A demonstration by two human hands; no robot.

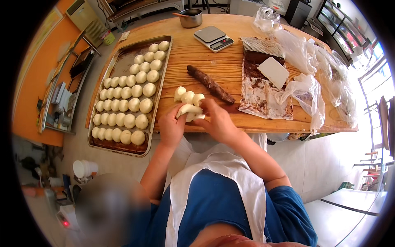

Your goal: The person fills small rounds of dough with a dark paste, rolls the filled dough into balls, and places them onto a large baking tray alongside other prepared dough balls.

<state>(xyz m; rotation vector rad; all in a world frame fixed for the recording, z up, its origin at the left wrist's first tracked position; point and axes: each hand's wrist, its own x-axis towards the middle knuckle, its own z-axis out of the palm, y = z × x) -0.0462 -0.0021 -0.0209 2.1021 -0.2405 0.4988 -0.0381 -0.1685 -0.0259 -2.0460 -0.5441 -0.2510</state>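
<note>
Near the table's front edge, my left hand (172, 123) holds a curved, flattened piece of pale dough (189, 109). My right hand (217, 120) is at the dough's right side, its fingertips close to it; whether they grip it is hard to tell. Just beyond lie several pale dough pieces (188, 97). A dark brown log of filling (210, 84) rests diagonally behind them. To the left, a metal baking tray (168, 58) holds rows of round dough balls (141, 77). What lies under my fingers is partly hidden.
A digital kitchen scale (213, 38) and a metal pot (191, 19) stand towards the back of the wooden table (176, 46). On the right lie an opened, brown-smeared wrapper (265, 105), a white scraper (274, 72) and crumpled clear plastic bags (308, 92). The tray overhangs the table's front edge.
</note>
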